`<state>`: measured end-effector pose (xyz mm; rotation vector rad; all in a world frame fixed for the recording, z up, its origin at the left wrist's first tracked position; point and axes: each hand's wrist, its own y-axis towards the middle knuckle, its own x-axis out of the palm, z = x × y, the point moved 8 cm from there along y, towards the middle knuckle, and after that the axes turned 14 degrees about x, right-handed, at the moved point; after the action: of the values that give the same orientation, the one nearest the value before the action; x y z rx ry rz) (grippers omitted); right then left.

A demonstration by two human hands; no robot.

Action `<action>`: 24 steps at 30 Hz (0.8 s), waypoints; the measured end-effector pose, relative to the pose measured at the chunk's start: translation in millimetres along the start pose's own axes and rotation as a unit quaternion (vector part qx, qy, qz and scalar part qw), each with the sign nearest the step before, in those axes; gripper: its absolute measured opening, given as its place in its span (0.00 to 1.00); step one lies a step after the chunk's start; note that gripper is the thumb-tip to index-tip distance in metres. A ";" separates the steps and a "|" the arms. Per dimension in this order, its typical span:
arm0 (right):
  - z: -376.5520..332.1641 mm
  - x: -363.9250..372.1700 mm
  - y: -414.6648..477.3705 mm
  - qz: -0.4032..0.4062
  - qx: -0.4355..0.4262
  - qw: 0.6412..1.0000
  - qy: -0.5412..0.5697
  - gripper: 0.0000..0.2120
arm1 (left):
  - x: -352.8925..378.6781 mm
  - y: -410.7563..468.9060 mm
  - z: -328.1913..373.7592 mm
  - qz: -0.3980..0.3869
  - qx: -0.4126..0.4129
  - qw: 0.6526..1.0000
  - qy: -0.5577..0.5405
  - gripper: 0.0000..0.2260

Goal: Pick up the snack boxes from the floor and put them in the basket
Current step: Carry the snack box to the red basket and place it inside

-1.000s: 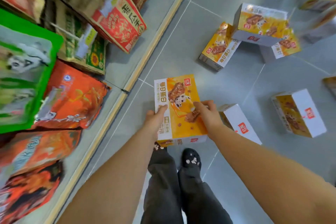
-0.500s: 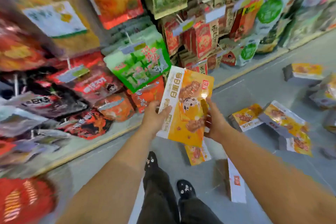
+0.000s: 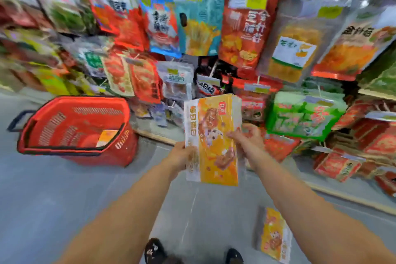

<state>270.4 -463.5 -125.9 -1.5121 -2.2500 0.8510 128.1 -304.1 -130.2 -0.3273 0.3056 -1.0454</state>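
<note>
I hold the snack box (image 3: 212,139) upright in the air before the shelf (image 3: 353,196), left grip (image 3: 182,154) clasping its lower left edge, right grip (image 3: 248,137) pinching its right edge. The red basket (image 3: 53,126) stands on the floor well to the left. A second box (image 3: 275,236) lies on the floor under my right arm.

The snack box (image 3: 212,141) is showing an orange-yellow front, a white side band and a small red logo (lettering blurred). The basket (image 3: 120,156) is showing red slotted walls with black rim trim. A second box (image 3: 274,236) is showing yellow-orange against the grey floor (image 3: 42,199); the hanging packets (image 3: 244,28) are showing red, green, blue and yellow
</note>
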 end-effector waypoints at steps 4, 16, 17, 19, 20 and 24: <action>-12.1 126.0 -11.7 -0.048 -0.047 0.990 -0.128 0.31 | -140.3 -0.5 10.9 0.143 0.115 0.974 0.129 0.22; -20.2 407.4 -49.0 -0.196 -0.255 0.741 -0.590 0.39 | -319.4 16.5 -0.4 -0.112 0.098 0.725 0.673 0.51; -22.6 422.8 -48.1 -0.206 -0.260 0.727 -0.601 0.39 | -332.3 22.9 -5.8 -0.116 0.093 0.735 0.662 0.50; -27.8 458.7 -39.1 -0.222 -0.282 0.693 -0.625 0.40 | -362.1 37.1 -11.9 -0.112 0.091 0.750 0.645 0.44; -30.9 472.8 -32.4 -0.228 -0.290 0.680 -0.634 0.40 | -375.7 41.9 -13.5 -0.101 0.087 0.761 0.634 0.42; -50.5 528.2 6.7 -0.234 -0.320 0.651 -0.647 0.47 | -446.3 53.5 -29.4 -0.005 0.023 0.835 0.550 0.41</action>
<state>90.9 35.8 -131.6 -0.0781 -4.0300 1.2103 -50.2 109.5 -138.2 0.3702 1.3134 -1.1620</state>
